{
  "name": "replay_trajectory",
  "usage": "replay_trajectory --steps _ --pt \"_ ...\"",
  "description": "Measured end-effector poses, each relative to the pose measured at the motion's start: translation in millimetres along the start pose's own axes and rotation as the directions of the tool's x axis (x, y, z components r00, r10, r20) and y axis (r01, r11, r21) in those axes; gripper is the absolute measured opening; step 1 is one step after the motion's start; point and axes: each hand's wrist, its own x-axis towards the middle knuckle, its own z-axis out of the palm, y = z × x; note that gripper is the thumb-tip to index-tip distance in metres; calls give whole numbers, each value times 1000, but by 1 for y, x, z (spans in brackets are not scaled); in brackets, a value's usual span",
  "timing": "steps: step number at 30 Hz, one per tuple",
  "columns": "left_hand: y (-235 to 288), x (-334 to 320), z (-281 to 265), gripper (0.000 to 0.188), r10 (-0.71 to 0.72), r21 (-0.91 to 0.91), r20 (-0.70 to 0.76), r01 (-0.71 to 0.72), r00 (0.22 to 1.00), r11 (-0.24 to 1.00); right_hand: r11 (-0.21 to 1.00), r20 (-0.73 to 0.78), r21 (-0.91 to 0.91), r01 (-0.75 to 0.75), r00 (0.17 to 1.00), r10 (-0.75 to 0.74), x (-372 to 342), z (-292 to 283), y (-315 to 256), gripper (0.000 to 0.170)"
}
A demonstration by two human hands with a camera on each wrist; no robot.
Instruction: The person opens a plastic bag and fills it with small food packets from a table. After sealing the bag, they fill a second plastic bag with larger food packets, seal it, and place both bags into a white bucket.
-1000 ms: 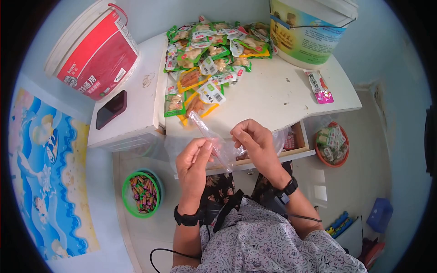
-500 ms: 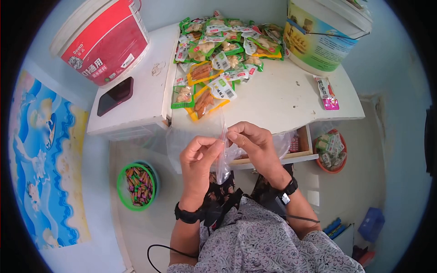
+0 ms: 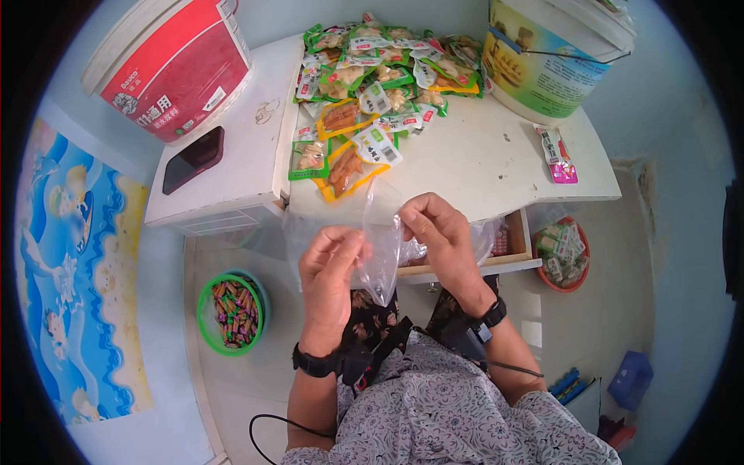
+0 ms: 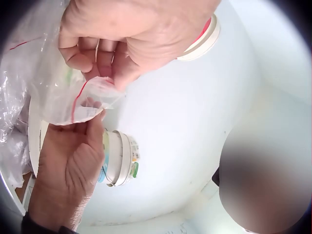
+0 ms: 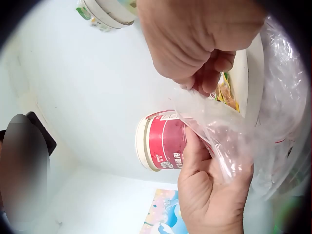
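Just off the tabletop's point(image 3: 457, 167) front edge, above the open drawer point(image 3: 508, 266), the fingers of the left hand point(image 3: 329, 275) and right hand point(image 3: 443, 242) pinch 2 sides of 1 clear plastic bag point(image 3: 381, 260).

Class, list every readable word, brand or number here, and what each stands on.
"Davco": red bucket
"11通用": same bucket; smaller lettering below is too blurred.
Too small or blurred to read: print on the snack packets, pink-and-white sachet and blue-and-green bucket.
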Motion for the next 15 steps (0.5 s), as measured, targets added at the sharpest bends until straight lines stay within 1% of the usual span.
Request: replay_trajectory --steps 2,3,4,5,7,8,9,10,11,12,13,14,15 --pt "11 -2 8 9 132 241 -112 -102 985 965 1000 -68 -9 19 998 -19 1 -2 -2 17" --pt "14 -2 11 10 207 361 -154 -140 966 922 999 -27 -43 10 1000 -11 3 -3 -4 17" --pt "13 -2 10 10 300 407 -134 -223 945 886 997 12 -77 2 1000 -1 5 -5 -7 18" --pt "13 -4 11 9 343 432 -138 -255 929 865 994 50 -111 -6 999 11 7 -7 -10 19" --pt "17 -8 17 8 427 480 -141 -316 893 819 971 41 -237 19 999 -10 17 -5 -22 18" --pt "18 -10 16 6 432 520 -121 -314 894 794 954 39 -299 33 999 -23 25 -4 -27 19" --pt "20 -13 12 5 440 559 -100 -315 892 767 874 12 -473 114 992 -123 35 -6 -27 19" --pt "22 -16 9 4 448 598 -80 -316 890 736 756 4 -630 178 974 -226 47 -8 -26 20" --pt "23 -19 5 6 434 629 -36 -317 900 709 607 16 -763 222 945 -326 58 -8 -23 20" --pt "25 -21 2 8 419 660 8 -319 908 680 573 -18 -804 163 955 -297 69 -8 -20 27" --pt "27 -22 -1 11 400 689 51 -322 915 649 506 -6 -847 161 950 -312 79 -7 -16 31" --pt "29 -23 0 17 414 702 55 -330 909 631 437 6 -886 157 945 -327 88 -6 -11 35" --pt "31 -22 0 17 415 704 60 -333 908 627 365 18 -919 151 940 -342 96 -5 -6 39"
